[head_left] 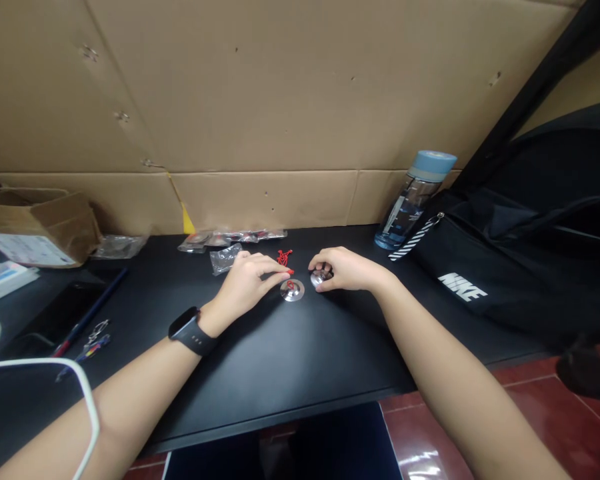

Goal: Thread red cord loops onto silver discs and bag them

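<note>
My left hand (253, 277) pinches a red cord (284, 257) between thumb and fingertips. Just below those fingertips lies a small shiny metal cymbal (295, 293), round with a raised centre, and a loop of red cord shows at its middle. To the right, my right hand (345, 268) curls its thumb and fingers around a second small cymbal (318, 277), which is partly hidden by the fingers. The rest of the cord bunches on the black table behind the first cymbal.
Behind my left hand are several flat plastic packets (230, 237) and a clear bag (225, 259). A blue-capped bottle (413, 200) and black bag (480, 267) stand right. At left are a cardboard box (40, 227), phone (63, 317), keys (93, 340) and white cable (87, 393).
</note>
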{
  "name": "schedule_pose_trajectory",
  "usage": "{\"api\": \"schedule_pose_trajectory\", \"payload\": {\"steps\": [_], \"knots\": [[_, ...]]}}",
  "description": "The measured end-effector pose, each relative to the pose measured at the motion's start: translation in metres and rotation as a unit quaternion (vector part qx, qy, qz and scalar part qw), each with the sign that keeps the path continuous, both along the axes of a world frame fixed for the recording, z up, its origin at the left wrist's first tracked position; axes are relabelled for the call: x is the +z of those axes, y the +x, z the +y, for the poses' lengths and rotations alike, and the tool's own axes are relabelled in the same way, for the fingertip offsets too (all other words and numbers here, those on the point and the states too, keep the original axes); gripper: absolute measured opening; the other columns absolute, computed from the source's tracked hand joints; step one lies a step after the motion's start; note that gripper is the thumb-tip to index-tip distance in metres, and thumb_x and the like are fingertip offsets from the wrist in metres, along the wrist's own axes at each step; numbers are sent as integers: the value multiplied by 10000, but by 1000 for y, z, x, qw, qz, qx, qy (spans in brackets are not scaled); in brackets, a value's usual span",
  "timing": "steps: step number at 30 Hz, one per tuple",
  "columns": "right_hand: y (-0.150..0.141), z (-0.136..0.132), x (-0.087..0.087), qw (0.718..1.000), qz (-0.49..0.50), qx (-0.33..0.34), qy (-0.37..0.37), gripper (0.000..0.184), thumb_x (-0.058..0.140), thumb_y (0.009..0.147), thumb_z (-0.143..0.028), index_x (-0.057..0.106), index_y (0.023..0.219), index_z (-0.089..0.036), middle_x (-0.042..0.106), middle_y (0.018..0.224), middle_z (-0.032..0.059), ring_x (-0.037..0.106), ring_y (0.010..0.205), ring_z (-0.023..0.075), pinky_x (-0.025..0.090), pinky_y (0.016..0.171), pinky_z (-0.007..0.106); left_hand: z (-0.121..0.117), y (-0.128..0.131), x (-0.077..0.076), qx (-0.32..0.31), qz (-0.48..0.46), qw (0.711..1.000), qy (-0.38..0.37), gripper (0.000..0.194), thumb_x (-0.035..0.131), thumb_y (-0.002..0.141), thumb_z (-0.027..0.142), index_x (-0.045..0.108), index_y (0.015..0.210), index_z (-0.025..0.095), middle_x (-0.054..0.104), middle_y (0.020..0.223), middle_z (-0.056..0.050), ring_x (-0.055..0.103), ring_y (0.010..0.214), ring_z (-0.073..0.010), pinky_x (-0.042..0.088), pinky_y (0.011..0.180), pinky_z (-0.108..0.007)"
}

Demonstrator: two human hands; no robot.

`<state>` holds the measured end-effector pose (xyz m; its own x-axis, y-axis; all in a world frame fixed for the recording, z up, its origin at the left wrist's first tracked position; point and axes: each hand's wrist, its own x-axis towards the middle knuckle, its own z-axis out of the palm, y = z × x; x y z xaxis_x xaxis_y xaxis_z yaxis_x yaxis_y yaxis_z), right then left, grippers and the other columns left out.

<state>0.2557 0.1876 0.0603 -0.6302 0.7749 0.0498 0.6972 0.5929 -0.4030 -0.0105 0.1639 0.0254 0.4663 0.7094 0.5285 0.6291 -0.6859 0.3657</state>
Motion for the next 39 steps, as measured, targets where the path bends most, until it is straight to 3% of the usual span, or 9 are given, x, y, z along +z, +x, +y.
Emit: {"api": "schedule_pose_trajectory", "payload": {"steps": [18, 26, 31, 36, 39], "knots": [[-20, -9, -1, 993, 105, 48, 9, 262, 843, 767, -273, 761, 1004, -201, 699, 935, 36, 650, 781, 162, 495, 718, 265, -4, 3, 1, -27, 31, 999, -5, 195, 621, 992, 400, 784, 988, 292, 809, 913, -1, 715, 827, -202, 378, 795, -374], [-30, -13, -5, 979, 183, 74, -40, 288, 832, 776, -224, 731, 1045, -204, 715, 936, 15, 659, 807, 144, 507, 720, 244, -7, 5, 6, -16, 15, 1000, -17, 147, 635, 974, 348, 753, 963, 262, 805, 931, 3, 714, 821, -199, 384, 832, -385], [-29, -9, -8, 973, 224, 38, -44, 376, 861, 738, -278, 721, 1078, -201, 723, 964, 29, 673, 825, 153, 526, 719, 247, -9, 6, 9, 10, 4, 1000, -16, 167, 615, 976, 349, 739, 932, 246, 812, 929, -10, 722, 835, -212, 389, 853, -404], [-26, -6, -9, 971, 238, 8, 6, 324, 838, 741, -245, 728, 1043, -205, 718, 987, 37, 673, 835, 157, 530, 719, 256, -7, 5, 7, 38, -8, 999, 5, 158, 635, 969, 355, 737, 937, 238, 809, 911, -11, 722, 819, -210, 388, 854, -405], [-25, -5, -10, 965, 264, -10, -5, 314, 828, 763, -293, 727, 1044, -194, 718, 1005, 56, 678, 839, 168, 545, 706, 269, -6, 4, 5, 43, -6, 999, 7, 144, 648, 964, 347, 742, 934, 241, 805, 890, 0, 722, 807, -205, 387, 843, -399]]}}
